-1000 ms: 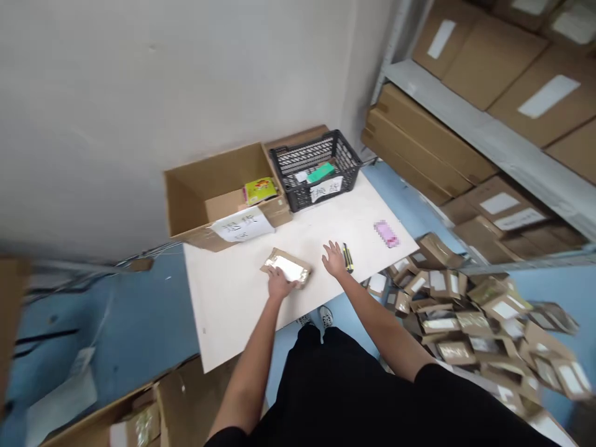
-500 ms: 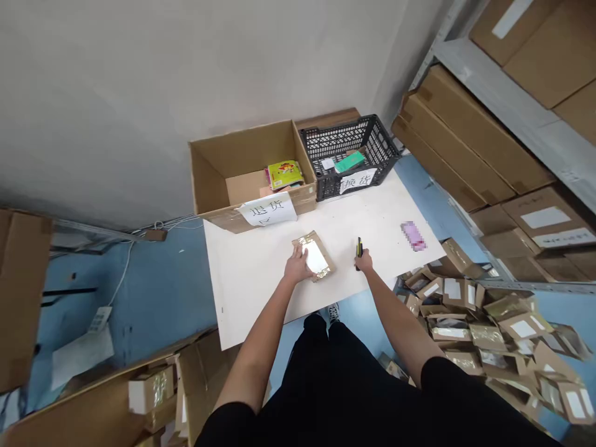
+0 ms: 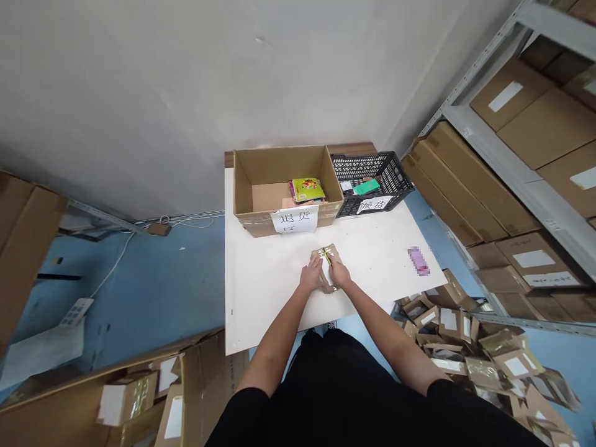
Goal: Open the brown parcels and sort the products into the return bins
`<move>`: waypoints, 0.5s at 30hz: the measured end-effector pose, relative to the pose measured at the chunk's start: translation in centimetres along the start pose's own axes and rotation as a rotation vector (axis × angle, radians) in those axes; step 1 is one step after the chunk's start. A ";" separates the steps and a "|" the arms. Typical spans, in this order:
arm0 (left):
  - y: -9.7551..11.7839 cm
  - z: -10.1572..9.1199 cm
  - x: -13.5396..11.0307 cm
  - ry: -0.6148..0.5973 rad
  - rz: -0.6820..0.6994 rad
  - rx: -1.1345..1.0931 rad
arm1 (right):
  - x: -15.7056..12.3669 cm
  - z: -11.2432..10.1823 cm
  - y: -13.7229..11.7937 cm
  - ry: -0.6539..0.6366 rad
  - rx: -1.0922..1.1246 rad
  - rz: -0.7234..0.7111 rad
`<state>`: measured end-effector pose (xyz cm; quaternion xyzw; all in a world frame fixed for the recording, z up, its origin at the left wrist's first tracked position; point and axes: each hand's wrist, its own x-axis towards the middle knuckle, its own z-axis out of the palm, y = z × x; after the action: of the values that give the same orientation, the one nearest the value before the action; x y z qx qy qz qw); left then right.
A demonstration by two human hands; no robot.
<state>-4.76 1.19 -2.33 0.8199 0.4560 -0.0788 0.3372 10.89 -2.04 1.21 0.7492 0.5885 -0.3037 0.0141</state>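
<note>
A small brown parcel (image 3: 328,256) with shiny tape lies on the white table (image 3: 261,279) in front of me. My left hand (image 3: 313,277) rests flat on the parcel's left side and holds it down. My right hand (image 3: 339,273) is closed on a yellow-and-black utility knife (image 3: 328,257), whose tip lies on top of the parcel.
An open cardboard box (image 3: 284,186) with a paper label and colourful items stands at the table's back, a black plastic crate (image 3: 372,181) beside it. A pink item (image 3: 418,261) lies at the right. Several small parcels (image 3: 484,347) are heaped on the floor at right, with shelving (image 3: 512,167) of cartons behind.
My right hand picked the knife up from the table and brought it left onto the parcel. My left hand stayed on the parcel. The view swung to face the table.
</note>
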 end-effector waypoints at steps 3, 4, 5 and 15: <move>-0.1 0.0 -0.2 0.001 -0.004 0.008 | -0.3 -0.3 0.0 -0.049 -0.064 0.020; -0.1 0.0 -0.3 0.008 -0.003 0.014 | -0.5 -0.5 -0.1 -0.071 -0.086 0.030; -0.1 0.1 -0.3 0.018 0.000 0.019 | -0.7 -0.7 -0.1 -0.091 -0.104 0.038; 0.3 0.2 -0.1 0.038 -0.039 0.055 | -6.3 -2.4 2.6 -0.312 -0.097 0.062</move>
<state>-4.52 0.91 -2.25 0.8212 0.4758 -0.0822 0.3040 13.43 -7.44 5.27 0.7091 0.5699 -0.3870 0.1506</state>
